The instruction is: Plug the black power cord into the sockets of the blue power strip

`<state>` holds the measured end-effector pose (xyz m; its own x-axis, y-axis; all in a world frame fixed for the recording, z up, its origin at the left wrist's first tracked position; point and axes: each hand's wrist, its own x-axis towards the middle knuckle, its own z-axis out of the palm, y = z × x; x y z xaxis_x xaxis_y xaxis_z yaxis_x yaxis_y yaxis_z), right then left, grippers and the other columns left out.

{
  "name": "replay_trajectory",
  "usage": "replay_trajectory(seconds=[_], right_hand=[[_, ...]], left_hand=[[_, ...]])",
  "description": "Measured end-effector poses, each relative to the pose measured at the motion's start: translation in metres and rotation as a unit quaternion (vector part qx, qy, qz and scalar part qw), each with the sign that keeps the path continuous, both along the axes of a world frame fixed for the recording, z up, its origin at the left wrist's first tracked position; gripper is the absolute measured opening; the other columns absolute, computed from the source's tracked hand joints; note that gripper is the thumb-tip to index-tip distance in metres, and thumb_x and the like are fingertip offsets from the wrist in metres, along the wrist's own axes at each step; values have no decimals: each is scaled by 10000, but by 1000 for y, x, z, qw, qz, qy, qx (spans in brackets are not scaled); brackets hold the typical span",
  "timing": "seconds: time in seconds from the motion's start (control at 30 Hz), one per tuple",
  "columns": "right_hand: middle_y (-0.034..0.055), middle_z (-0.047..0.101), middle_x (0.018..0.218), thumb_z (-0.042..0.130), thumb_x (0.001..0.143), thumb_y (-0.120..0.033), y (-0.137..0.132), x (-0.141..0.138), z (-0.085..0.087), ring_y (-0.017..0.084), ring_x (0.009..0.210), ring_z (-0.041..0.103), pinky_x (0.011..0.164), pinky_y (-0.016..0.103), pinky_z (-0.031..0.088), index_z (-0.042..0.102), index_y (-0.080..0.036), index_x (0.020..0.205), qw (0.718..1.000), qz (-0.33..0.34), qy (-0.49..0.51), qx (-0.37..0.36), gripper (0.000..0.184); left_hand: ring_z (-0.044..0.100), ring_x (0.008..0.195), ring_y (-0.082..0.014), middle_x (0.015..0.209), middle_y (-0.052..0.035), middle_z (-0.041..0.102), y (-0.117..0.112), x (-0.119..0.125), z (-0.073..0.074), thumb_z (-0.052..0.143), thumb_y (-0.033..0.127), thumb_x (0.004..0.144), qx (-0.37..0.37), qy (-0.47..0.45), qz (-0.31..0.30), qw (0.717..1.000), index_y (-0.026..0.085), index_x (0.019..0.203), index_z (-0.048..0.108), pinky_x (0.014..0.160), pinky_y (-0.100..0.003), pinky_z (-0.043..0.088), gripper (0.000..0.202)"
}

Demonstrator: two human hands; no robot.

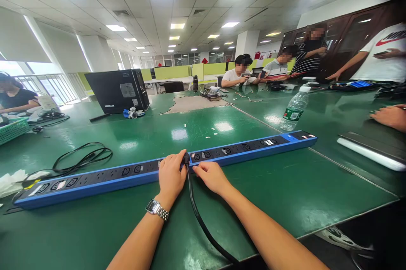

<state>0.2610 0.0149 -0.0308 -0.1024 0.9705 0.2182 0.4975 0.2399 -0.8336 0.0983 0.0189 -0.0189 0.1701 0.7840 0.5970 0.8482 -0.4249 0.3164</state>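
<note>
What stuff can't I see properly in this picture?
In the head view:
Power strip, the part under the left hand: hidden by that hand.
Thick black cable, where it ends: out of sight at the bottom edge.
Green basket, left part: cut off by the left edge.
Bottle label, fine print: too small to read.

Power strip (234,150): blue sides, black top. Cable (199,218) black. Tabletop (272,198) green. One shirt (306,61) black, white-striped.
</note>
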Motion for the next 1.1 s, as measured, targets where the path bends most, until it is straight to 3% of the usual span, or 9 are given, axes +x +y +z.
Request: replay_trajectory(seconds=[0.1,0.23,0.4,0.57,0.73,0.83,0.97,1.03,1.1], right_hand=[[-32,476,513,510,819,-418,1,1,-1,110,530,423,545,235,297,493,-187,527,1000,3,-5,5,373],[-28,484,513,513,823,-435,1,3,-2,109,534,430,544,235,296,511,-180,529,1000,4,2,8,390],[-40,440,414,497,825,-594,-1,0,2,92,426,397,469,225,289,553,-176,541,993,47,107,-25,508],[-19,493,369,413,779,-785,-4,-1,11,74,280,358,341,210,272,596,-154,604,928,142,289,-188,680],[-20,506,375,461,845,-675,-3,7,20,66,262,356,351,214,380,613,-140,604,853,173,407,-276,607],[-34,496,382,567,829,-567,-3,15,27,61,278,356,363,209,379,623,-136,611,821,153,468,-291,487],[-77,413,384,609,819,-493,0,33,38,39,310,305,383,182,343,586,-158,608,770,75,589,-234,396],[-83,381,387,596,830,-457,2,43,41,42,319,289,388,185,340,537,-176,585,768,17,609,-199,377],[-82,363,383,570,841,-426,5,49,40,49,318,277,381,196,337,495,-189,569,786,-49,586,-193,368]], left_hand=[[619,997,-236,1037,-57,704,3,1,3,545,213,871,-13,-86,8,996,241,1188,622,910,-416,454,328],[641,911,-197,1044,-67,689,5,-3,6,552,311,889,2,-242,8,970,217,1193,601,825,-344,504,321],[629,952,-211,1044,-67,678,0,-2,1,635,228,807,42,-222,-14,974,213,1157,608,871,-375,489,351],[601,883,-217,893,-39,692,-12,5,5,686,222,780,98,-146,-50,983,203,991,646,804,-379,475,216],[585,894,-215,909,-48,714,-18,8,9,662,275,843,129,-87,-109,982,209,1040,666,814,-383,460,208],[581,970,-217,1028,-59,707,-18,9,8,634,272,868,123,-75,-127,981,215,1173,620,865,-393,452,311],[577,1011,-213,1086,-67,686,-18,9,7,597,271,892,123,-86,-121,981,215,1197,596,903,-395,443,310],[581,994,-208,1060,-64,690,-19,9,6,581,261,900,120,-87,-118,982,211,1160,610,895,-389,445,267],[584,985,-205,1045,-61,694,-19,10,6,569,252,904,111,-84,-116,983,210,1146,616,891,-388,447,250]])
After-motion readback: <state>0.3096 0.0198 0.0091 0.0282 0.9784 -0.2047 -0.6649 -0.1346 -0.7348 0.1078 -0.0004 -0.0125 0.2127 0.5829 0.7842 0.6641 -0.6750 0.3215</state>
